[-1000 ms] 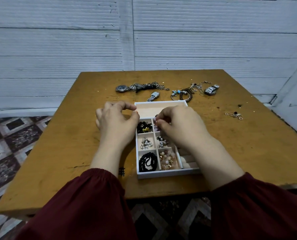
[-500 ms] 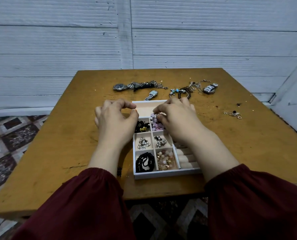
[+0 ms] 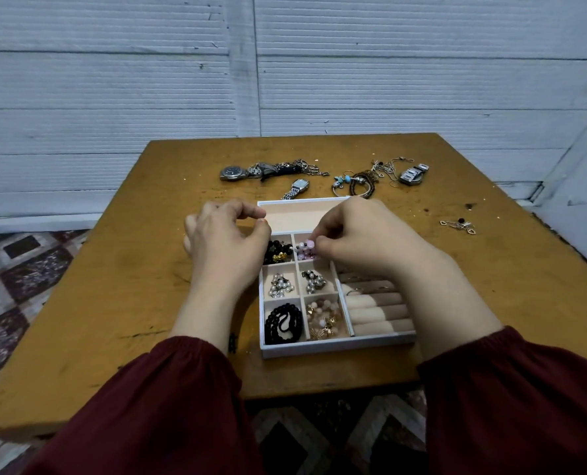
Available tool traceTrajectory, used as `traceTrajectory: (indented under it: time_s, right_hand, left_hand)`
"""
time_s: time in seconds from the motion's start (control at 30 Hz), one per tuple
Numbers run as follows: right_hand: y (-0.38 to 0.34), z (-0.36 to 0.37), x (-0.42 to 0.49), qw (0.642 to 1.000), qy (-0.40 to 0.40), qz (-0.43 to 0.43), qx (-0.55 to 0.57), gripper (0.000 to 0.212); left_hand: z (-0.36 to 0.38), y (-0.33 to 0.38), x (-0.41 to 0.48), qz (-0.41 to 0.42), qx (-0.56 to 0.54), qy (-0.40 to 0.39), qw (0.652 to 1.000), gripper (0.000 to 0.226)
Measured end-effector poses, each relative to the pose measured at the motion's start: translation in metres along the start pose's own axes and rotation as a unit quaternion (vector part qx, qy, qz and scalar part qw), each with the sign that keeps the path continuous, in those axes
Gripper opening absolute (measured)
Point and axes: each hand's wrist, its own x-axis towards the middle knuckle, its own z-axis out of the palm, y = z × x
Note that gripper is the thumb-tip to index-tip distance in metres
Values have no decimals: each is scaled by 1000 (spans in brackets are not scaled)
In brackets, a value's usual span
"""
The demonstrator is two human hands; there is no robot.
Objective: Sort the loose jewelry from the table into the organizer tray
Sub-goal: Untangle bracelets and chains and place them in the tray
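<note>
The right hand (image 3: 364, 238) has drawn its fingers back from the far rim of the organizer tray (image 3: 336, 346). Its curled fingertips now pinch the pink bead bracelet (image 3: 304, 250), which sits low in the far right small compartment. The left hand (image 3: 227, 241) has scarcely shifted. It rests against the tray's left wall with fingers curled and thumb near forefinger; whether it grips anything cannot be told.

The unsorted pieces lie beyond the tray, away from the person, in a loose row running left to right across the far part of the table (image 3: 114, 286). The round watch (image 3: 232, 173) and square watch (image 3: 298, 185) lie on the left hand's side. The cord bracelets (image 3: 355, 183) lie just past the tray's far right corner, and a small earring (image 3: 458, 225) sits well out to the right. The right hand is probably the nearer for these.

The table is worn ochre wood, set against a pale ribbed wall (image 3: 114, 80) above a patterned tile floor (image 3: 18, 269).
</note>
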Motion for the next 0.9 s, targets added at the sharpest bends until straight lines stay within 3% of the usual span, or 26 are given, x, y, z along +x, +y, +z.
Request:
traceTrajectory:
  time_s: [0.4,0.9]
  right_hand:
    - [-4,9,5,999,27,-8,-36,20]
    - [-1,19,8,997,75,-2,-35,5]
  left_hand:
    - [-1,0,1,0,-3,4,1000,11]
    - [0,1,0,2,-3,0,1000,10]
